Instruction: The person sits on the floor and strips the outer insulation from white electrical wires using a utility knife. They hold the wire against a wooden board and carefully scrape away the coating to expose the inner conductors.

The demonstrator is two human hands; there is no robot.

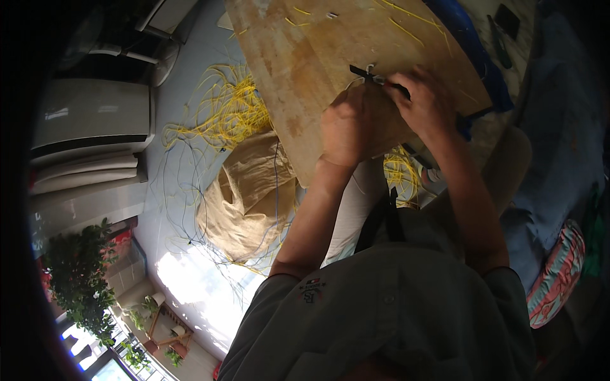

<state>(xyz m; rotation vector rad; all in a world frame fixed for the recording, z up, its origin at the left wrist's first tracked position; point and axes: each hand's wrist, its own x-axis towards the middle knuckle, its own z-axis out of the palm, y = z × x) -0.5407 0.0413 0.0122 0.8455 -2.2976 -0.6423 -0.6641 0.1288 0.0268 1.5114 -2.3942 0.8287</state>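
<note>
Over a worn wooden board (298,70), my two hands work close together. My left hand (346,126) is closed, its knuckles up, beside a thin pale wire (356,80); what its fingertips grip is hidden. My right hand (424,105) is wrapped round a black-handled tool (400,89) whose kind I cannot make out. Between the hands, a flat black piece (359,71) points up and left. Just past it a short white curled piece (370,66) shows; I cannot tell whether it is joined to the tool.
Yellow wire offcuts (406,32) lie on the board's far part. On the floor, a heap of yellow wires (235,105) is left of the board, near a tan cloth sack (248,197) with dark wires around it. Blue material (467,47) borders the board's right edge. A leafy plant (79,279) stands lower left.
</note>
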